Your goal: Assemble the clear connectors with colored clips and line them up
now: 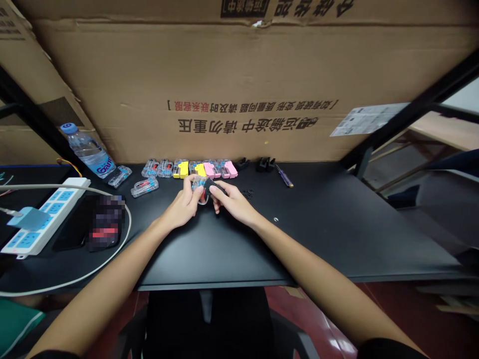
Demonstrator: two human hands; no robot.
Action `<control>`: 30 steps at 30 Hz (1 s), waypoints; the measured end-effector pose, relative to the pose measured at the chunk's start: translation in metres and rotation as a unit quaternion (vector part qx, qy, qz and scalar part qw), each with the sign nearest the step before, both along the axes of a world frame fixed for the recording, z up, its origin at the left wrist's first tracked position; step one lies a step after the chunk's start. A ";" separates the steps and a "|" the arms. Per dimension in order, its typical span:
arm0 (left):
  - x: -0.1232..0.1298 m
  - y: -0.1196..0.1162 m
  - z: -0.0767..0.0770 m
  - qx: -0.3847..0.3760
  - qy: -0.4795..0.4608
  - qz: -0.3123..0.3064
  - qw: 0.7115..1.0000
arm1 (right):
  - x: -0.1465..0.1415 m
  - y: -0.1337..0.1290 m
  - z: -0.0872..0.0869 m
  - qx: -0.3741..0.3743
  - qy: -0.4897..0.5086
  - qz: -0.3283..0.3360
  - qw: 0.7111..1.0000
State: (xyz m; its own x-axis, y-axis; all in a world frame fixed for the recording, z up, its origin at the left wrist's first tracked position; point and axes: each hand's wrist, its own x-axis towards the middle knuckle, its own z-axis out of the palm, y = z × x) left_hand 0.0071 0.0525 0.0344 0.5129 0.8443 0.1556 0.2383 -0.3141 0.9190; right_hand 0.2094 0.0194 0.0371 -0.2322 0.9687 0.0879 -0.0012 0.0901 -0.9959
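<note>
Above the middle of the black table, my left hand (pixel 182 205) is closed on a small clear plastic device (pixel 199 183) with red and blue parts inside. My right hand (pixel 236 203) pinches a black piece (pixel 211 186) against the device's right side; whether the two are joined I cannot tell. Fingers hide much of both. Behind my hands stands a row of similar clear devices, among them one with a yellow cover (pixel 181 169) and one with a pink cover (pixel 229 169). Another clear device (pixel 144 186) lies left of my left hand. Small black rings (pixel 247 193) lie beside my right hand.
Black parts (pixel 265 164) and a screwdriver (pixel 285 177) lie at the back right. At left are a water bottle (pixel 90 152), a white power strip (pixel 56 207), a phone (pixel 75 224) and a looping cable (pixel 129 224). A cardboard wall (pixel 239 65) closes off the back.
</note>
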 end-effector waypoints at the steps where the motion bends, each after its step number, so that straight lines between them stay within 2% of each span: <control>1: 0.001 -0.001 0.000 -0.003 0.001 -0.002 1.000 | 0.000 0.000 0.000 0.000 -0.001 0.005 1.000; 5: 0.003 0.000 -0.002 -0.015 -0.022 0.016 1.000 | 0.003 0.001 0.000 -0.010 0.014 0.016 1.000; 10: 0.000 0.004 -0.002 0.025 -0.018 0.075 0.997 | 0.002 0.001 0.001 0.000 0.017 -0.005 1.000; 16: 0.001 0.002 -0.006 0.026 -0.012 0.055 0.998 | -0.003 -0.002 -0.003 0.019 -0.018 0.011 1.000; 23: 0.000 0.002 -0.008 0.046 0.007 0.049 0.998 | -0.011 -0.005 -0.007 0.008 0.008 -0.002 1.000; 28: 0.005 0.002 -0.006 -0.052 -0.076 0.008 0.996 | -0.009 -0.004 -0.002 0.011 0.010 0.009 1.000; 30: 0.006 0.002 -0.004 -0.064 -0.086 -0.002 0.994 | -0.006 -0.003 0.000 0.003 0.012 0.010 1.000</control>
